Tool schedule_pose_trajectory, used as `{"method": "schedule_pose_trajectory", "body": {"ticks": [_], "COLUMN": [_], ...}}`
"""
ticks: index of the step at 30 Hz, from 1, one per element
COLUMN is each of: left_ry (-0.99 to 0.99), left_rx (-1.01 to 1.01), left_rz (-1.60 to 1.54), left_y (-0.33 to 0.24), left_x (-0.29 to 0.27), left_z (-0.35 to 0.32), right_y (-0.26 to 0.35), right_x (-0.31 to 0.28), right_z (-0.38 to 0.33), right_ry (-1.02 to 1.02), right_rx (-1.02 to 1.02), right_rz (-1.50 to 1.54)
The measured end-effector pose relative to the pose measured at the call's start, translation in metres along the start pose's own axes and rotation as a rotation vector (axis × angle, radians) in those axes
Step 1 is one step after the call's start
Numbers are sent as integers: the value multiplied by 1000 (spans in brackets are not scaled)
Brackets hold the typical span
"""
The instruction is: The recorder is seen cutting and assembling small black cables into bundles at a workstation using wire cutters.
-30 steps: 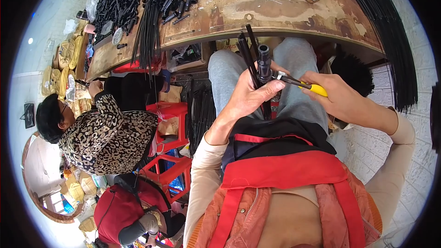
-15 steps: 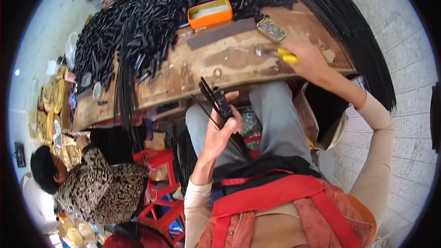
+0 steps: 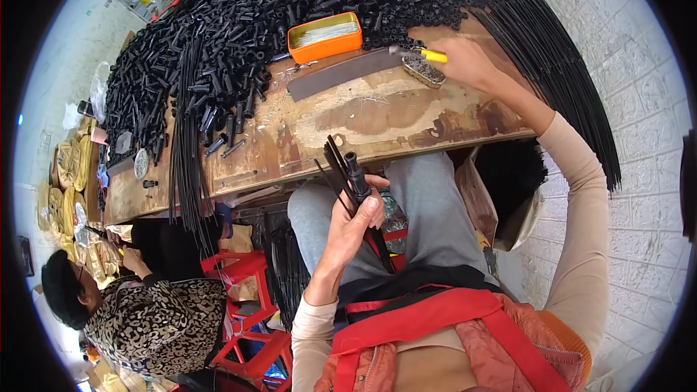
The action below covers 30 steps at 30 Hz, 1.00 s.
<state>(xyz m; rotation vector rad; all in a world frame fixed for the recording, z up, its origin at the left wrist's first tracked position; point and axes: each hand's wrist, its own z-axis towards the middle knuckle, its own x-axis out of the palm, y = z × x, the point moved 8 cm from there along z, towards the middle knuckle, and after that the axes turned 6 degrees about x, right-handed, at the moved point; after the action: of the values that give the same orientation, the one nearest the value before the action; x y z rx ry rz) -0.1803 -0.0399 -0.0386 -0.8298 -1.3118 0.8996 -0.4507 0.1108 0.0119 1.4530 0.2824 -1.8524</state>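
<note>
My left hand (image 3: 350,226) is raised over my lap and grips a bundle of thin black rods with a short black tube (image 3: 353,171) fitted at its top. My right hand (image 3: 465,62) is stretched out over the wooden workbench (image 3: 363,120) and holds a yellow-handled tool (image 3: 420,53), its tip at a small flat tin of tiny parts (image 3: 423,71). An orange tray (image 3: 324,35) with pale thin pieces sits a little to the left of that hand.
A big heap of short black tubes (image 3: 218,36) covers the far and left bench. Long black rods (image 3: 187,145) hang over the left edge, and another sheaf (image 3: 559,65) fans out on the right. A person in a spotted top (image 3: 152,323) sits at lower left beside red stools (image 3: 247,305).
My right hand left the rod bundle at my lap and reached forward with the yellow-handled tool to the small tin on the bench. My left hand kept hold of the bundle.
</note>
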Motion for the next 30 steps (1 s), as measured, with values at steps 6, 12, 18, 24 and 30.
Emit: {"method": "schedule_pose_trajectory", "body": {"ticks": [6,12,18,24,30], "left_ry": [25,5,-17,-42,-16], "left_rx": [5,67,104,139,215], "left_rz": [11,35,50,76,116], "left_y": [-8,-21,-28,-31,-35], "left_x": [19,21,22,11,17], "left_z": [-20,-44,-62,-69,-61], "right_y": [-36,-27,7,118,194], "right_x": [14,20,22,-18,-25], "right_z": [6,-1,-26,-92,-157], "right_ry": [359,334,275,306,374], "right_rx": [515,566,528,279,239], "right_rz": [672,1232,1234,1134,1304]}}
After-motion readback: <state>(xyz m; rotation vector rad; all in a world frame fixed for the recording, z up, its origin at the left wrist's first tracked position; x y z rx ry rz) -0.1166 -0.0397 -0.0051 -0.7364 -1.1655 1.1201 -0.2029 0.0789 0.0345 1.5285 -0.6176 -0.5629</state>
